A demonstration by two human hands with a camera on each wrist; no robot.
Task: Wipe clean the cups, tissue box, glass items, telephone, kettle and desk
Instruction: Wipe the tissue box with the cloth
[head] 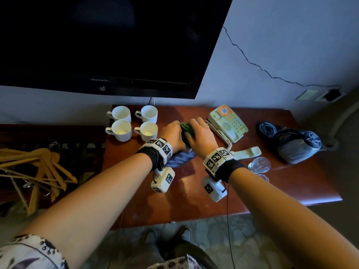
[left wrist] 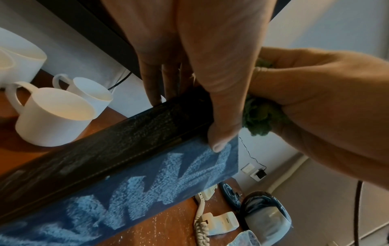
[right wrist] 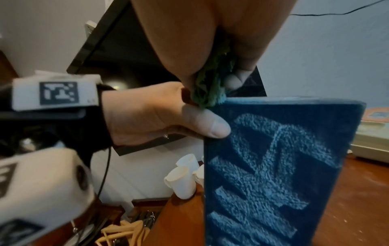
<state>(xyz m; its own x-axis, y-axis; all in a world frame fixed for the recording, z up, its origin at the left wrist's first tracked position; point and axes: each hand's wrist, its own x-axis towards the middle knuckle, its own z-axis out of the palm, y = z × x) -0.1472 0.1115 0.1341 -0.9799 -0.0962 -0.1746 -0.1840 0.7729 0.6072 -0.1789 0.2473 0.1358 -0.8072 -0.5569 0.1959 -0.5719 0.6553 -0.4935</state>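
Observation:
My left hand [head: 172,131] grips the top end of a blue tissue box [head: 180,159] that stands tilted on the desk [head: 194,206]; its thumb lies on the patterned face of the box [left wrist: 147,183] and its fingers on the dark side. My right hand [head: 201,131] holds a bunched green cloth [head: 186,131] against the box's top edge [right wrist: 294,101]. The cloth [right wrist: 210,86] is pinched between thumb and fingers. Several white cups [head: 132,123] stand at the back left. At the right are the telephone [head: 228,122] with its handset [head: 249,152] off, a glass [head: 259,165] and the kettle [head: 297,145].
A dark television [head: 106,45] hangs on the wall just above the desk's back edge. Wooden hangers [head: 38,167] lie on a lower dark shelf to the left. A coiled cord and kettle base [head: 267,129] sit behind the kettle. Wall sockets [head: 328,95] are at far right.

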